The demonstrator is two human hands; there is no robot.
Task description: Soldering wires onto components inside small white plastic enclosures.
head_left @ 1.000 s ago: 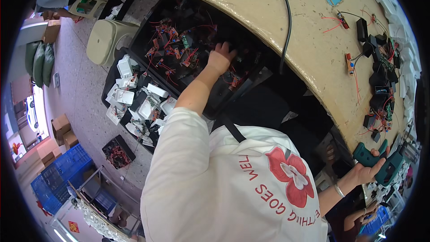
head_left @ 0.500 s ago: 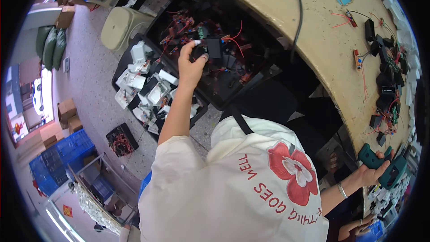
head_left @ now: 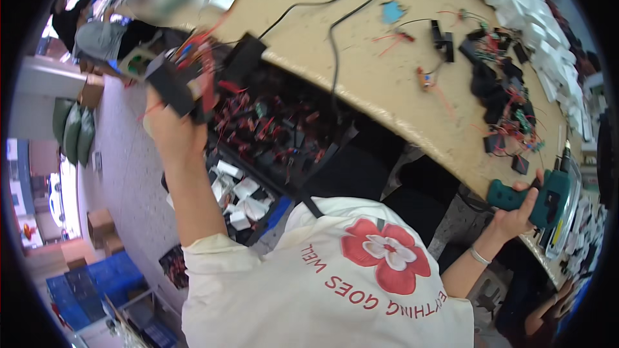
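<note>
My left hand [head_left: 173, 130] is raised beside the table's left end, closed around a bunch of black plastic casings [head_left: 171, 87] with red wires and small circuit boards. Motion blurs the bunch. Just right of it, a black block-shaped casing [head_left: 244, 56] is at the table edge; whether it is part of the bunch I cannot tell. At the right table edge, my right hand [head_left: 514, 220] grips a green electric screwdriver [head_left: 551, 200], its bit pointing away from me. A heap of circuit boards, casings and red wires [head_left: 264, 122] fills a black bin below the table edge.
On the table [head_left: 361, 45] lie black cables, a blue scrap [head_left: 392, 11] and a row of wired black casings [head_left: 493, 90]. White casings [head_left: 529, 19] are piled along the far side, others [head_left: 242, 203] in a floor bin. Other people are at the upper left and lower right.
My left hand has left the bin, moving up and left, and now carries a bunch of casings and wires. My right hand still grips the screwdriver. The view has shifted.
</note>
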